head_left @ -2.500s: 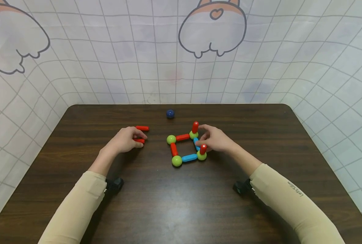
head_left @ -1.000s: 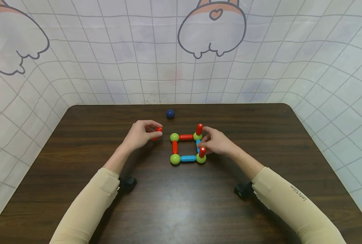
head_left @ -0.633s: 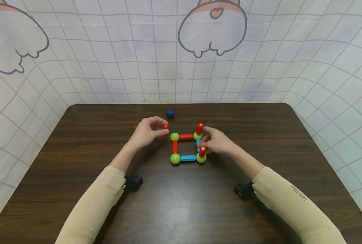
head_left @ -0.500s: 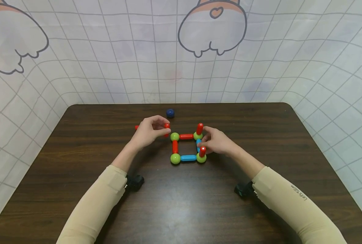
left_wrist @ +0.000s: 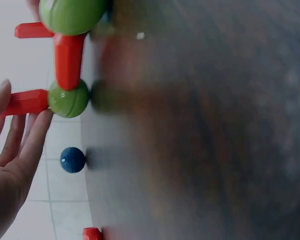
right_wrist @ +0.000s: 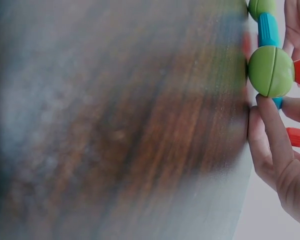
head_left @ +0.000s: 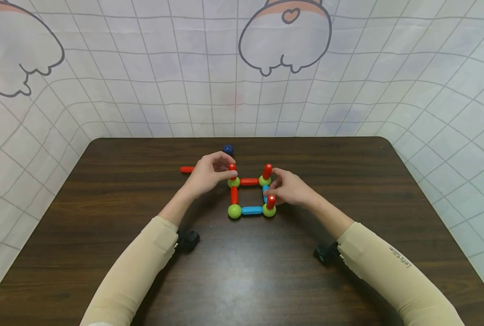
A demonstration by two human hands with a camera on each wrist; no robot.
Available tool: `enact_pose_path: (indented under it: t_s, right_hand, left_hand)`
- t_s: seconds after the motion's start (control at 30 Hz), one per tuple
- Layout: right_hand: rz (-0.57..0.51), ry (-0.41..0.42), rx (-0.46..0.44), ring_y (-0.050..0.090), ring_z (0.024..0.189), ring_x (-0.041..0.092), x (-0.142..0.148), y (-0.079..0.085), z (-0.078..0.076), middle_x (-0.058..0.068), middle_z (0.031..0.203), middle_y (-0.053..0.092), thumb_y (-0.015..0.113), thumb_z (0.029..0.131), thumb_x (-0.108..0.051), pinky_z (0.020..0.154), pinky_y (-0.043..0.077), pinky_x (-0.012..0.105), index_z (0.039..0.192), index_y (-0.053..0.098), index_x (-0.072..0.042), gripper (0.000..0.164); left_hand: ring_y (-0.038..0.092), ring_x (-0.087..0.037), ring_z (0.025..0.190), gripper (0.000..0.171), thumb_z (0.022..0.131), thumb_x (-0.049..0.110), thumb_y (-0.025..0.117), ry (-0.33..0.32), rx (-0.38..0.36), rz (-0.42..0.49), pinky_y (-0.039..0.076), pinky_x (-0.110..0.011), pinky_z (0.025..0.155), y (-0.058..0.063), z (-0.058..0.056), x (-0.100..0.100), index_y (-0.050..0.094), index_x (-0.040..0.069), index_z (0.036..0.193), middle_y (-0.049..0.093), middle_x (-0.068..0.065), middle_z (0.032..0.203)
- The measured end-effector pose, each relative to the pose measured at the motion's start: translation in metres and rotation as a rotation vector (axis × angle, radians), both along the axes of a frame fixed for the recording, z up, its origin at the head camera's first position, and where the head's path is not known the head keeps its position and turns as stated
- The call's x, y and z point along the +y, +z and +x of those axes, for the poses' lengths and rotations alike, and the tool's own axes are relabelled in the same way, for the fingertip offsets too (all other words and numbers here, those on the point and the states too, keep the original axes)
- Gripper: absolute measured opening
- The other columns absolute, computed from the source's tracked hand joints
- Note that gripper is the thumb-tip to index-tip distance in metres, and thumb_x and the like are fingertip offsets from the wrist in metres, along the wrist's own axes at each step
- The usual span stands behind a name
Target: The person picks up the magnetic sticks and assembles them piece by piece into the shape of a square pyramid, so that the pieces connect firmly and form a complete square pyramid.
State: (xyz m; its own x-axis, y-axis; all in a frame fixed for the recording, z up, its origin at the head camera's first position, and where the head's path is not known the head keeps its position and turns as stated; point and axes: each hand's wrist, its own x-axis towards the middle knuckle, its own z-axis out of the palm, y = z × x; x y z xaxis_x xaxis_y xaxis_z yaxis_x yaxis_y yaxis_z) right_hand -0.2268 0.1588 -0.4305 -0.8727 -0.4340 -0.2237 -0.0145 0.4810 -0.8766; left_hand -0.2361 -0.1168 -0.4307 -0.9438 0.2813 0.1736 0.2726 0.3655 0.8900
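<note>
A square frame lies on the table, built of green balls joined by two red rods and two blue rods. My left hand (head_left: pixel 211 174) pinches an upright red rod (left_wrist: pixel 27 102) between thumb and fingers. The rod's lower end meets the far-left green ball (left_wrist: pixel 68 98). On the frame's right side my right hand (head_left: pixel 289 187) pinches the blue rod (head_left: pixel 265 194), which its fingers partly cover. Other red rods stand upright on the far-right green ball (head_left: pixel 264 181) and the near-right green ball (right_wrist: pixel 271 71). The near-left green ball (head_left: pixel 234 211) has nothing on top.
A loose red rod (head_left: pixel 186 170) lies left of my left hand, partly behind it. Beyond that hand a dark blue ball (head_left: pixel 227 150) rests near the back edge of the brown table (head_left: pixel 242 271). A tiled-pattern cloth (head_left: pixel 185 90) hangs behind.
My left hand picked up a red rod at the left and carried it right, upright, onto the far-left green ball. The frame was turned slightly square; my right hand kept its grip.
</note>
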Motion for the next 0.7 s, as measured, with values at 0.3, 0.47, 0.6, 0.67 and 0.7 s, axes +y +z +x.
enact_pose_path:
  t_s: [0.3,0.47,0.6,0.67,0.7]
  right_hand:
    - [0.018,0.0,0.021,0.071,0.076,0.022,-0.0008,-0.0003,-0.0001,0.019,0.103,0.065,0.074,0.095,-0.006,0.072,0.061,0.037,0.147,0.042,0.0,0.061]
    - [0.012,-0.004,0.011,0.07,0.077,0.021,-0.0007,-0.0012,-0.0007,0.019,0.105,0.064,0.073,0.095,-0.006,0.072,0.061,0.037,0.153,0.035,0.002,0.069]
    - [0.013,-0.011,0.013,0.071,0.075,0.021,-0.0007,-0.0012,-0.0005,0.019,0.103,0.066,0.074,0.094,-0.005,0.072,0.061,0.038,0.147,0.042,0.002,0.062]
    - [0.015,-0.016,0.016,0.072,0.074,0.021,-0.0007,-0.0008,0.0001,0.019,0.101,0.066,0.075,0.094,-0.005,0.071,0.061,0.038,0.142,0.046,0.001,0.057]
    - [0.015,-0.019,0.015,0.072,0.073,0.022,-0.0007,-0.0004,0.0005,0.019,0.1,0.067,0.075,0.093,-0.005,0.071,0.061,0.038,0.139,0.048,0.001,0.054]
  left_hand:
    - [0.065,-0.021,0.1,0.027,0.091,0.018,0.082,-0.002,0.001,-0.018,0.054,-0.039,0.087,-0.0023,-0.0033,0.0016,0.068,0.013,0.113,0.069,-0.002,0.108]
    - [0.065,-0.023,0.1,0.029,0.091,0.016,0.082,-0.001,0.001,-0.017,0.054,-0.04,0.087,-0.0014,-0.0035,0.0019,0.068,0.009,0.115,0.068,-0.004,0.11]
    - [0.065,-0.023,0.103,0.037,0.091,0.016,0.082,-0.003,0.005,-0.016,0.054,-0.041,0.089,-0.0016,-0.0036,0.0021,0.066,0.005,0.122,0.067,-0.004,0.114]
    - [0.064,-0.022,0.104,0.041,0.091,0.017,0.082,-0.004,0.003,-0.015,0.053,-0.042,0.091,-0.0017,-0.0037,0.0017,0.064,0.005,0.125,0.067,-0.004,0.116]
    - [0.064,-0.021,0.104,0.042,0.091,0.017,0.082,-0.002,-0.002,-0.013,0.053,-0.042,0.091,-0.0017,-0.0035,0.0013,0.063,0.006,0.126,0.067,-0.004,0.116]
